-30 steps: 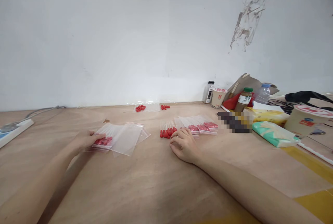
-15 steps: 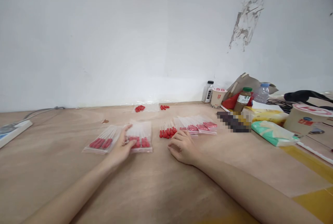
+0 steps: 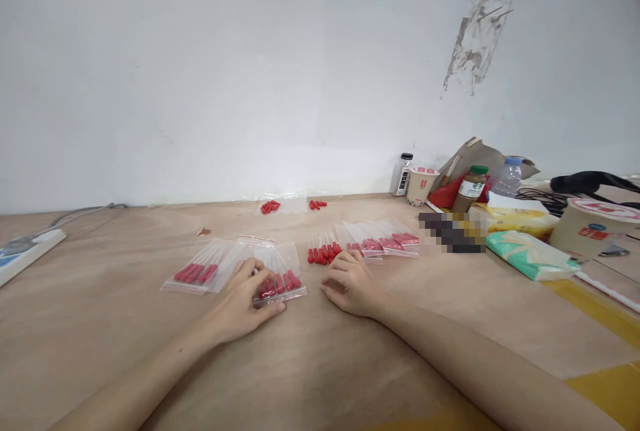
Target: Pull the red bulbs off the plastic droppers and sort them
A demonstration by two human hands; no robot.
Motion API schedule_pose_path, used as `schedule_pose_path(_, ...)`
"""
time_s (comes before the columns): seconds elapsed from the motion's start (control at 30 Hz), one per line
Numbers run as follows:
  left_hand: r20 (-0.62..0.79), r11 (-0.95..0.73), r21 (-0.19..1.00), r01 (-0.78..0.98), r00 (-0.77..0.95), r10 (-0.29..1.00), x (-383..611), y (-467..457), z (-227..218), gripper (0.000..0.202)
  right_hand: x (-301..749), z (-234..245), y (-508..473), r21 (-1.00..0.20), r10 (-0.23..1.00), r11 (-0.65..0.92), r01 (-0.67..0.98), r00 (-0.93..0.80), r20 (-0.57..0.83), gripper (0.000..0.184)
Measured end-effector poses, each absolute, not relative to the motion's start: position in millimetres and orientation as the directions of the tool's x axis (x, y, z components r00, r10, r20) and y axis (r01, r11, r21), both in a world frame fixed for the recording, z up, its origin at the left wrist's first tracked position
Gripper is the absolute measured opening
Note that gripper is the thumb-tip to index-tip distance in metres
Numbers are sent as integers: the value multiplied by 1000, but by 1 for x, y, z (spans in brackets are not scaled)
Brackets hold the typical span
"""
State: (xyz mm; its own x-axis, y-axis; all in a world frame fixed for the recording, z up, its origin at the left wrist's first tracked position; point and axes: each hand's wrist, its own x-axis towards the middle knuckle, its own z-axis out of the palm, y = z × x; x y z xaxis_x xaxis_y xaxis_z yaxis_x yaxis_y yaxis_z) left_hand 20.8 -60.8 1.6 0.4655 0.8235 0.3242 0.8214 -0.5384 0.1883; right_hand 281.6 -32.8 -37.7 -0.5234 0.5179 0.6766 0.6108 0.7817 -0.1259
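On the left, my left hand (image 3: 247,297) rests on a clear zip bag (image 3: 303,291) of thin pale sticks with red bulb-like ends. Its fingers bend over the red ends, and the thumb stretches apart from them along the table. Another zip bag (image 3: 187,289) with similar red-ended sticks lies left of that hand, while a bag with a red zip line (image 3: 257,239) shows behind it. My right hand (image 3: 353,287) rests with curled fingers beside a loose bunch of red-ended sticks (image 3: 324,254). No object shows in it. Overlapping filled zip bags (image 3: 393,242) lie just beyond.
Small red pieces (image 3: 270,207) lie near the wall, some on clear plastic. Rightward stand a black-capped bottle (image 3: 403,177), a paper cup (image 3: 421,185), a green-capped bottle (image 3: 470,189), a tissue pack (image 3: 530,255) and a big cup (image 3: 593,231). A power strip (image 3: 35,254) is at left.
My left hand has moved slightly toward me and turned, its fingers now over the bag's red ends. That bag has shifted right and tilted. My right hand stays in place.
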Motion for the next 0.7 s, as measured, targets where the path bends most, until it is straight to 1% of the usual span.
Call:
schedule_pose_path(0.07,375,-700,78,710,630,680,19,-57,-5,22,282,-37,-33,-122,518,782,612,-528,673,6)
schedule_pose_path(0.13,423,-786,-71,614,732,534,17,-52,-13,18,282,-36,-33,-117,516,782,612,-531,672,6)
schedule_pose_path(0.2,452,-809,-225,543,793,407,15,-46,-22,18,281,-35,-34,-117,513,785,609,-533,673,7)
schedule_pose_path(0.23,468,-806,-275,524,805,363,16,-44,-25,19,280,-35,-35,-119,511,788,604,-533,675,7)
schedule_pose_path(0.27,491,-800,-294,523,801,343,17,-43,-28,20,278,-34,-36,-122,508,791,599,-533,677,8)
schedule_pose_path(0.3,517,-795,-282,538,783,346,19,-42,-30,20,276,-34,-38,-125,504,796,593,-533,680,7)
schedule_pose_path(0.33,541,-792,-243,560,756,368,22,-42,-31,19,274,-34,-39,-125,498,802,585,-537,681,7)
schedule_pose_path(0.4,570,-788,-121,604,692,443,29,-45,-31,19,268,-34,-41,-110,476,816,568,-550,686,8)
schedule_pose_path(0.5,552,-784,45,620,638,536,37,-49,-29,19,260,-35,-41,-74,450,820,568,-559,697,17)
schedule_pose_path(0.6,544,-791,126,598,625,560,40,-52,-28,18,255,-36,-38,-25,427,817,575,-576,697,7)
schedule_pose_path(0.7,528,-800,179,572,630,569,40,-54,-27,15,253,-34,-34,17,414,817,576,-607,678,12)
